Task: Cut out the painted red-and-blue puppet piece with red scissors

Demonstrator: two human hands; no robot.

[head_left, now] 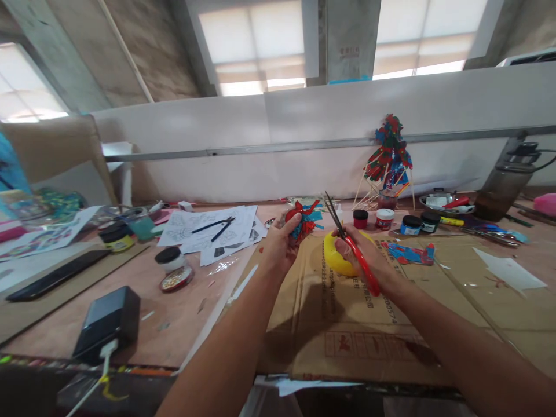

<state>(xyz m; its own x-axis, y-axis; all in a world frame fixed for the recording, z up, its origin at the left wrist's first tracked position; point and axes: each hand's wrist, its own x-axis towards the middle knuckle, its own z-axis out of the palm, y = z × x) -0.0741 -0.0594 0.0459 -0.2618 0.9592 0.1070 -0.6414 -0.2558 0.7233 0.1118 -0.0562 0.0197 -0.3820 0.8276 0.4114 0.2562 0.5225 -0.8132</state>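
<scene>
My left hand [283,243] is closed around a small red and blue painted cutout [307,223], its ragged strips sticking out past the fingers. Red-handled scissors [362,263] are gripped in my right hand [360,250], blades pointing up and away, a little apart from the cutout. Behind and below the right hand sits a round yellow object [335,259], partly covered by the hand. A flat blue and red painted piece [410,253] lies on the cardboard [313,324] to the right.
Paint jars [384,219] line the back, near painted cutouts on sticks [388,150]. A dark bottle [504,179] stands at right. Line drawings [204,229] with black pens lie at left, beyond a white jar [170,259]. A black power bank [108,321] with a cable sits near the front edge.
</scene>
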